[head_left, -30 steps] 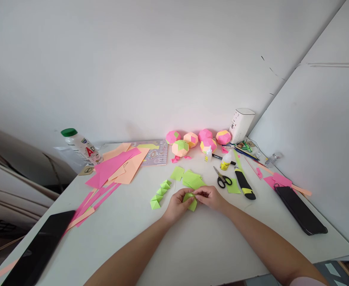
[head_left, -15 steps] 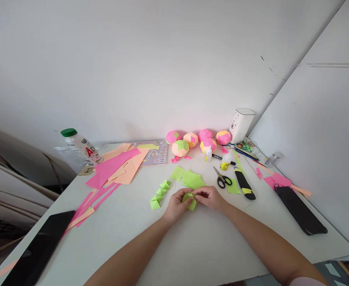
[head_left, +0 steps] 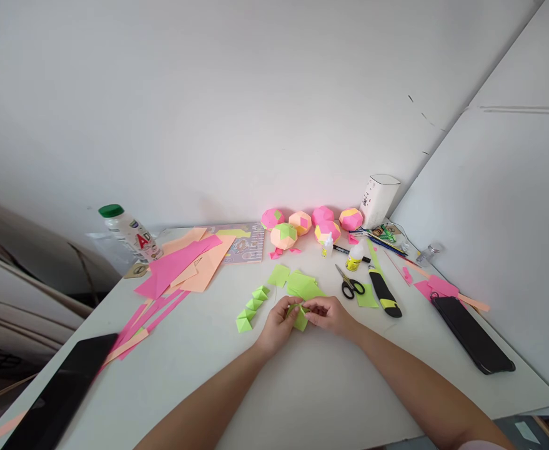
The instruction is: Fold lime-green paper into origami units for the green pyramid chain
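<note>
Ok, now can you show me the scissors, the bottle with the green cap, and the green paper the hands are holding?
Scissors [head_left: 348,281], head view: where the blades meet the handles.
Green-capped bottle [head_left: 132,235], head view: middle of its white body.
Held green paper [head_left: 301,322], head view: its lower part.

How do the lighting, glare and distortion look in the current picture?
In the head view, soft, uneven light on the white wall; a faint reflection on the black glossy slab; likely wide-angle stretch, the white green-capped plastic bottle tilting outward.
</note>
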`<action>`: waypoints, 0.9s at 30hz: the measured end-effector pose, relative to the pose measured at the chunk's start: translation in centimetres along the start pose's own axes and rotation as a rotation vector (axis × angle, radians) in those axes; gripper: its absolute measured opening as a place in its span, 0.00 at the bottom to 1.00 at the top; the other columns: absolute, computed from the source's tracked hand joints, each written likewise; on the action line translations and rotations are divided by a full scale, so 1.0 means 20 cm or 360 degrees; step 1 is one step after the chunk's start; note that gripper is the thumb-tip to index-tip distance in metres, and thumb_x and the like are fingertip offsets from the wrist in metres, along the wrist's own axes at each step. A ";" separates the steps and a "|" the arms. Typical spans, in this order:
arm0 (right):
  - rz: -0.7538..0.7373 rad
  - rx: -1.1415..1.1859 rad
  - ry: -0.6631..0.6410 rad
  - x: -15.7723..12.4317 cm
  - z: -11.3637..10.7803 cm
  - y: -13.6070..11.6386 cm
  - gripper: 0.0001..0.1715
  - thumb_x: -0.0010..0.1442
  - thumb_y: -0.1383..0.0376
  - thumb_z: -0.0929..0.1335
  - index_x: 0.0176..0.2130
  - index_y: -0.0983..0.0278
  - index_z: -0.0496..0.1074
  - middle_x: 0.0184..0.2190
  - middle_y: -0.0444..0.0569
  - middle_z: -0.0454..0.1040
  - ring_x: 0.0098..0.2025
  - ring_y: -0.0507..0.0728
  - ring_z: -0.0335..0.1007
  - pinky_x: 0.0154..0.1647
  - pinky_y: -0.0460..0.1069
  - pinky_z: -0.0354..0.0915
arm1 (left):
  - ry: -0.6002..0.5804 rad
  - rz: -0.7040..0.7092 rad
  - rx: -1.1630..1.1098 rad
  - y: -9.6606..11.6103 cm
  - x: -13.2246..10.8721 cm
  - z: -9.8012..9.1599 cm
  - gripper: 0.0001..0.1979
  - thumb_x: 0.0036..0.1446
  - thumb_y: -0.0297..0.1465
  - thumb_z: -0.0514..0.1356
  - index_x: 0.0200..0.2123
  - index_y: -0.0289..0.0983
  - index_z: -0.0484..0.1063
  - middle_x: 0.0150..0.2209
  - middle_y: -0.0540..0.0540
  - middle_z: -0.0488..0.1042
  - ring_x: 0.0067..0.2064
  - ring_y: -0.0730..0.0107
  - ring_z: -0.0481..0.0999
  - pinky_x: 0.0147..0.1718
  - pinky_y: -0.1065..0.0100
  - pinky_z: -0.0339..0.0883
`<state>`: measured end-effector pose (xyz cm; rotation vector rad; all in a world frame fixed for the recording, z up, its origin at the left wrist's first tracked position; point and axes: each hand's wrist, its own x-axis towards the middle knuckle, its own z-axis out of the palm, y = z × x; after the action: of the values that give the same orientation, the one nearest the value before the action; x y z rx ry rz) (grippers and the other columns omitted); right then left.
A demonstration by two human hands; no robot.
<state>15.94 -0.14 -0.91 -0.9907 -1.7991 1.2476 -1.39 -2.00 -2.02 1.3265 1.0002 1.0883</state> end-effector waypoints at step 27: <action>-0.0107 -0.0261 0.0025 -0.01 0.01 -0.03 0.11 0.53 0.63 0.65 0.33 0.67 0.74 0.17 0.43 0.67 0.18 0.49 0.58 0.18 0.44 0.57 | -0.0003 0.0248 0.0220 -0.02 0.01 0.00 0.10 0.55 0.36 0.56 0.40 0.39 0.69 0.38 0.45 0.65 0.41 0.65 0.66 0.41 0.64 0.63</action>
<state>15.71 -0.52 -0.48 -1.0182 -1.9304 1.0617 -1.39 -1.84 -2.49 1.5378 0.9983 1.1507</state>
